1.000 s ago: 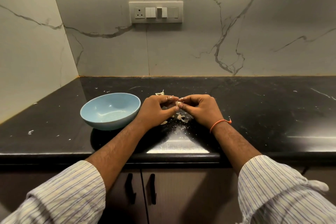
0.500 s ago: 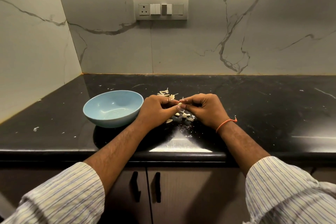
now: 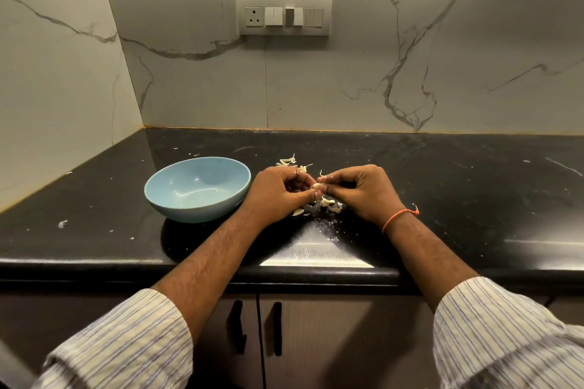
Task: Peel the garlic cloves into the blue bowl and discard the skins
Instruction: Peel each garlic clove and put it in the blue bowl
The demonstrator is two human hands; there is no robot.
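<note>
A pale blue glazed bowl (image 3: 197, 188) sat on the glossy black stone counter (image 3: 442, 186); at twelve o'clock, grey-veined white marble wall (image 3: 379, 73); blue-striped white sleeves (image 3: 126, 344); an orange thread bracelet (image 3: 398, 217)

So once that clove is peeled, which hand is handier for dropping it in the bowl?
Probably the left hand: the blue bowl sits right beside it, while the right hand would have to cross over. Both pinch the garlic clove now.

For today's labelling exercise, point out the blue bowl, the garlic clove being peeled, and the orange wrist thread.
blue bowl (image 3: 164, 196): head view, on its left outer wall.
garlic clove (image 3: 315, 186): head view, on the pale bit showing between the fingertips.
orange wrist thread (image 3: 398, 215): head view, on the strand across the right wrist.
</note>
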